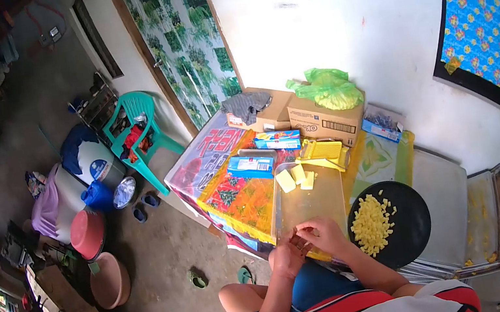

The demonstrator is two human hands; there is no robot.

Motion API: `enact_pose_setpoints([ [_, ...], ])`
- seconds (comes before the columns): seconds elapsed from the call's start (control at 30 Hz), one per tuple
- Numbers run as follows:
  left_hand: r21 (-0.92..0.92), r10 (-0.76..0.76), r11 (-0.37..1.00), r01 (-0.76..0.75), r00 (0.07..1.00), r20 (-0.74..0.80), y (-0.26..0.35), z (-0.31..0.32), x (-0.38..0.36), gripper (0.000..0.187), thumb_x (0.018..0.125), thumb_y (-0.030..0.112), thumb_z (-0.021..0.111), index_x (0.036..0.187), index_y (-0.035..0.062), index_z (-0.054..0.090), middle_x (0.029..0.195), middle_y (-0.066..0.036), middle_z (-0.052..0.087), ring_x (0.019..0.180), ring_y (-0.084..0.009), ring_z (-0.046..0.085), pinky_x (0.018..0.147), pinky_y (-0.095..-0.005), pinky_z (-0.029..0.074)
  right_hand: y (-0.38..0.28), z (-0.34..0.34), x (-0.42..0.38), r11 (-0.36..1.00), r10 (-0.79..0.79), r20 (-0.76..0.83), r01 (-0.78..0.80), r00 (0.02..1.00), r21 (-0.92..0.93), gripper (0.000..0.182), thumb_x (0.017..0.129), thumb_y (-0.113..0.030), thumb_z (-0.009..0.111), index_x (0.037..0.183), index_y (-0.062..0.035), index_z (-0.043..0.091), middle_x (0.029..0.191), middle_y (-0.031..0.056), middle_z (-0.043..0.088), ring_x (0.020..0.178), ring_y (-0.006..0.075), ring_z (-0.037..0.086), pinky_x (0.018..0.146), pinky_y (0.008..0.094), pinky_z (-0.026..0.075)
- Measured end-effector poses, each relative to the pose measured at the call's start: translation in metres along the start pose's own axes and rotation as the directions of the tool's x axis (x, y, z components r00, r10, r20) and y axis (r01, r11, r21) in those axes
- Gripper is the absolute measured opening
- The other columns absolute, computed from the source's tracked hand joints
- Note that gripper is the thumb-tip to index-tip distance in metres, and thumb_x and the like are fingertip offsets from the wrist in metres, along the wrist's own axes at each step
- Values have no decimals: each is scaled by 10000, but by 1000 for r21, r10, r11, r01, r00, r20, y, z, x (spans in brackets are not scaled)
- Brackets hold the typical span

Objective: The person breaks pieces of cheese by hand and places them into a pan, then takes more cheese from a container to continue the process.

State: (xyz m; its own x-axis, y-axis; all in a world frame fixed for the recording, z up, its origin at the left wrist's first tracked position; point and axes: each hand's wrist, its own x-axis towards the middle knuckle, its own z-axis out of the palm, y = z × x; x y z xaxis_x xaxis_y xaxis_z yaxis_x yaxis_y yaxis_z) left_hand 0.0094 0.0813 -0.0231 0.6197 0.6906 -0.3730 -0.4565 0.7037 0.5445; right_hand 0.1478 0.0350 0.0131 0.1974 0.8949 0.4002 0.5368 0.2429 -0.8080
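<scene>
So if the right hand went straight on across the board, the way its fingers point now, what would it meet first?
The right hand points up the cutting board. Probably the first thing in its line is the yellow slabs at the far end, though depth is unclear.

White wall (337, 2), green plastic chair (140, 125)

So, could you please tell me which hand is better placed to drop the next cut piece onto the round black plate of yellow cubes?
Probably the right hand: it is the nearer one to the round black plate. The left hand lies farther off, at the near edge of the clear cutting board.
</scene>
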Motion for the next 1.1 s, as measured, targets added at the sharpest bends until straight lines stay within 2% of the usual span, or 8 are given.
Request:
enact_pose_setpoints([
  [0.13, -27, -34, 999, 34, 999, -5, -7, -8, 10, 277, 939, 272, 488, 1074, 44, 571, 1003, -101, 632, 921, -242, 607, 822, -379, 474, 6, 0, 0, 995, -68, -42, 65, 997, -71, 160, 789, -155, 695, 913, -54, 679, 821, 112, 660, 749, 271, 625, 683, 350, 496],
  [0.43, -46, -82, 996, 80, 996, -27, -8, -13, 18, 219, 900, 240, 548, 1010, 58, 602, 946, -91, 640, 886, -239, 614, 791, -395, 502, 14, -1, 3, 989, -99, -8, 98, 995, -108, 144, 802, -147, 679, 914, -58, 669, 866, 111, 640, 821, 286, 613, 710, 350, 492],
  [0.63, -41, -74, 996, 73, 997, -32, -7, -13, 17, 195, 876, 240, 579, 975, 73, 605, 903, -57, 633, 873, -216, 611, 783, -382, 497, 21, -1, 3, 996, -74, 21, 75, 997, -43, 160, 792, -147, 691, 923, -57, 671, 868, 115, 637, 800, 291, 614, 705, 343, 497],
  [0.73, -29, -104, 994, 102, 992, -72, -6, -12, 17, 180, 872, 242, 589, 961, 86, 601, 889, -41, 627, 860, -197, 605, 777, -369, 486, 22, 0, 2, 998, 13, 45, -16, 999, 60, 162, 811, -128, 685, 951, -49, 668, 871, 83, 650, 773, 210, 632, 680, 310, 500],
  [0.8, -56, -103, 993, 100, 992, -66, -7, -18, 21, 165, 872, 240, 593, 955, 98, 596, 884, -34, 625, 843, -183, 598, 775, -361, 477, 20, 1, 1, 959, 172, 83, -186, 982, 214, 166, 832, -111, 671, 975, -28, 660, 873, 63, 653, 778, 155, 627, 670, 283, 500],
  [0.93, -29, -35, 999, 32, 994, -100, 7, -5, 21, 145, 883, 241, 596, 943, 110, 586, 850, -20, 615, 796, -164, 583, 749, -356, 480, 18, 2, 7, 756, 339, 189, -387, 922, 527, 213, 856, -73, 648, 1049, 14, 626, 904, 42, 645, 822, 94, 604, 685, 252, 502],
  [1.03, 94, 138, 986, -139, 990, 20, 32, 27, 11, 185, 894, 273, 593, 987, 113, 601, 885, -14, 618, 821, -161, 591, 761, -336, 481, 17, 3, 24, 679, 345, 107, -327, 932, 657, 228, 865, -98, 644, 1065, 11, 626, 924, 47, 640, 763, 101, 602, 675, 244, 495],
  [1.1, 108, 253, 960, -257, 966, 47, 45, 48, 7, 164, 905, 233, 588, 996, 98, 605, 888, -19, 630, 802, -153, 603, 734, -330, 494, 0, -7, 39, 491, 371, 150, -330, 916, 806, 245, 869, -89, 637, 1093, 7, 611, 936, 46, 642, 768, 94, 592, 685, 239, 488],
])
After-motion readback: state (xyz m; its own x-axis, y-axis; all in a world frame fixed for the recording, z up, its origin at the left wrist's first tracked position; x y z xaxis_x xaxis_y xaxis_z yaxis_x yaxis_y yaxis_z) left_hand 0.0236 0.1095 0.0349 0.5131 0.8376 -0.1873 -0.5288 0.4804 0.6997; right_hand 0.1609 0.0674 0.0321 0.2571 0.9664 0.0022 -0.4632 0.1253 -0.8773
